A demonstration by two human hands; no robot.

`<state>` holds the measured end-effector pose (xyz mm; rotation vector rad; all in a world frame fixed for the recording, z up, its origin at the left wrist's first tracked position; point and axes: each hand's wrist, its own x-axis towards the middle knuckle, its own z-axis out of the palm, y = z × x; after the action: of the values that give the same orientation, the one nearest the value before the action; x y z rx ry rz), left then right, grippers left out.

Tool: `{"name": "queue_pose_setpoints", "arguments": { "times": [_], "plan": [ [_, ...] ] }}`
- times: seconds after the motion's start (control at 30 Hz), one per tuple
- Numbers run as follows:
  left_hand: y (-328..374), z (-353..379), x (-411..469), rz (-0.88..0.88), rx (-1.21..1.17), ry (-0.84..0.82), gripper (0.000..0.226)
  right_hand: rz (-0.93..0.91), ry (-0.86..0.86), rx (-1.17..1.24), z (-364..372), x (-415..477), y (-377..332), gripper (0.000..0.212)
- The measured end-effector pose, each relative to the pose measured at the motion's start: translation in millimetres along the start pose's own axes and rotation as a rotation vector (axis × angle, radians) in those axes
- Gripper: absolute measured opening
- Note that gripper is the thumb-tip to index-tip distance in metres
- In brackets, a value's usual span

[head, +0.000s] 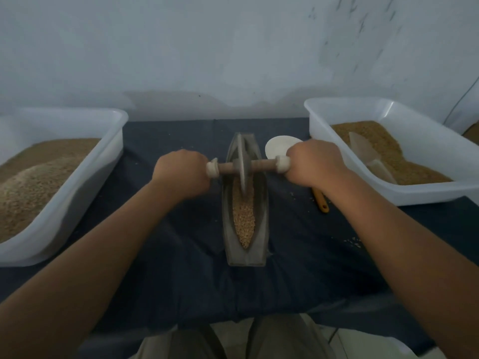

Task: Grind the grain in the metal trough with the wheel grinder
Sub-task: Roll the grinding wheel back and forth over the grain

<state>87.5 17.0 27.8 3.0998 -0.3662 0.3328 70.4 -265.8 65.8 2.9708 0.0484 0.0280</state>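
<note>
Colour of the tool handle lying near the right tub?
Orange; the tool handle shows best in the head view.

The scene is dim and flat, with a cold blue-grey cast over the wall (233,47) and the dark tabletop (181,255). The light is soft and diffuse. It seems to come from above and in front, though no source shows. Shadows are faint, and the clearest is a soft one beneath the left bin (85,182). The white right bin (317,123) is the brightest area, without glare. Detail is smeared throughout: the grain (243,216) in the trough shows kernels, while the bins' contents blur to texture. The wheel grinder (243,167) looks slightly streaked. Wide-angle stretch bows the bin rims and swells the arms (77,281) toward the lower corners.
</note>
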Motion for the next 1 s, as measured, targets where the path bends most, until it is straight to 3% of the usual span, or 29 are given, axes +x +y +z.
{"name": "queue_pose_setpoints", "arguments": {
  "times": [0.07, 0.23, 0.4, 0.53, 0.7, 0.83, 0.9, 1.0],
  "plan": [
    [-7, 1, -31, 0.058, 0.036, -0.018, 0.026, -0.069, 0.0, 0.029, 10, -30, 7, 0.018],
    [-12, 3, -85, 0.159, 0.111, 0.177, 0.038, -0.258, 0.278, 0.118, 27, -80, 16, 0.03],
    [-1, 8, -23, 0.038, 0.077, 0.176, 0.041, -0.034, 0.167, 0.038, 29, -12, 5, 0.026],
    [4, 2, 27, -0.033, 0.052, 0.086, 0.029, 0.05, 0.186, 0.028, 21, 26, 1, 0.016],
    [1, -3, -8, 0.054, 0.045, -0.014, 0.026, -0.018, -0.038, 0.103, 10, -4, 3, 0.015],
    [-14, -9, -55, 0.146, 0.02, -0.109, 0.027, -0.13, -0.198, 0.214, 8, -57, 13, 0.029],
    [-12, -9, -56, 0.142, 0.051, -0.118, 0.028, -0.128, -0.195, 0.186, 10, -56, 12, 0.029],
    [2, -11, -27, 0.077, 0.112, -0.027, 0.026, -0.025, -0.049, 0.133, 16, -29, 2, 0.025]
  ]
}}
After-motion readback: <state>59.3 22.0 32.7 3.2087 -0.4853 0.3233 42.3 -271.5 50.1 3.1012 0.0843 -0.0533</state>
